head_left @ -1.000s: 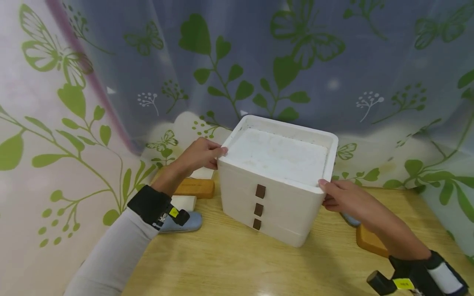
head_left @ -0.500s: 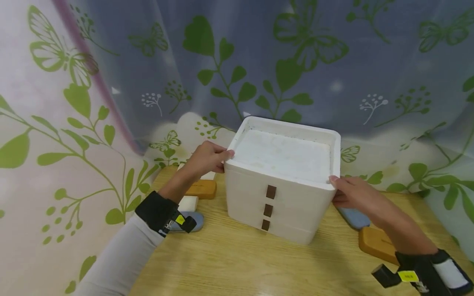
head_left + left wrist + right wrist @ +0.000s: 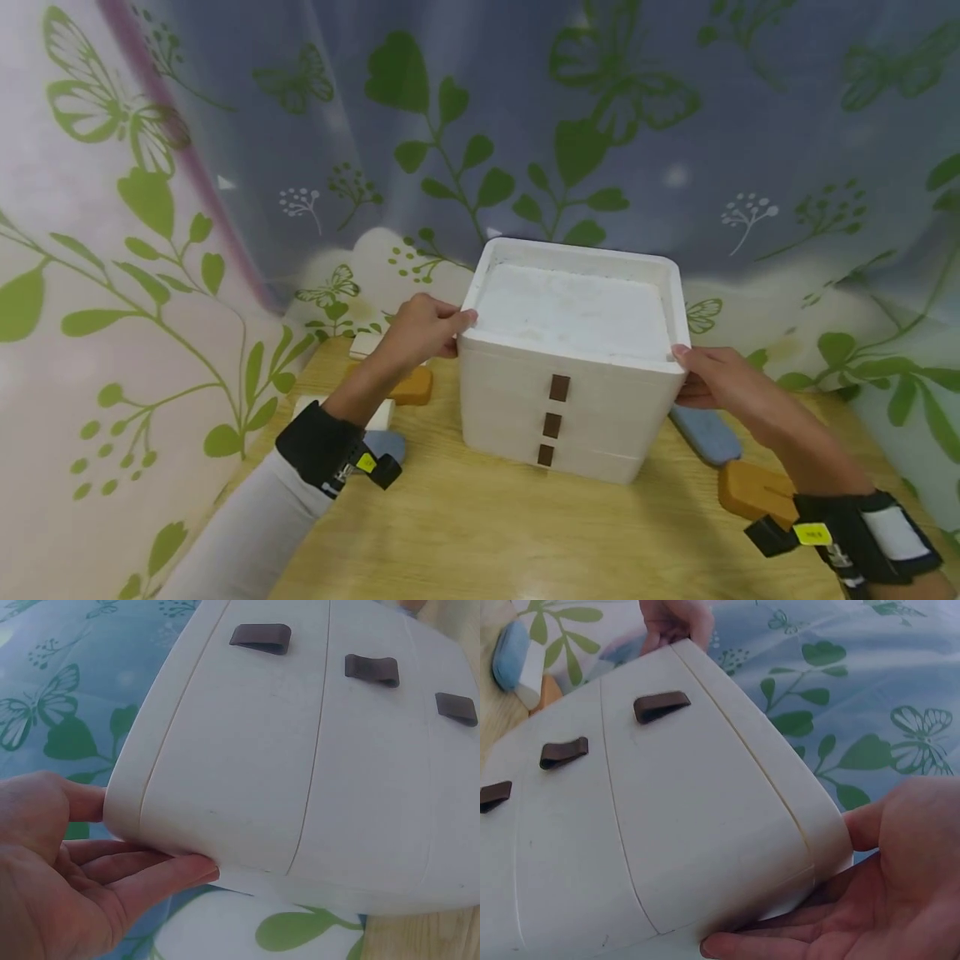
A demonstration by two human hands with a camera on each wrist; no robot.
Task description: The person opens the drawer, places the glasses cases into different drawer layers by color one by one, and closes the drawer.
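Observation:
A white three-drawer storage box (image 3: 510,392) stands on the wooden table, brown pull tabs (image 3: 559,388) down its front. Its top is a shallow recess inside a raised rim. My left hand (image 3: 426,332) grips the upper left corner, thumb over the rim and fingers along the side. At the upper right corner my right hand (image 3: 723,379) holds on in the same way. In the left wrist view, the fingers of the left hand (image 3: 82,877) lie against the box's side. The right wrist view shows the right hand (image 3: 877,892) curled round the opposite corner.
Left of the box lie an orange-brown block (image 3: 414,387), white blocks (image 3: 381,414) and a blue rounded case (image 3: 386,447), partly behind my forearm. On the right are another blue case (image 3: 707,435) and an orange-brown block (image 3: 753,492). A patterned curtain (image 3: 480,125) hangs close behind.
The box has turned so that its front faces me more squarely, its front right corner swinging back and to the right. Both hands have moved with it, keeping their grip.

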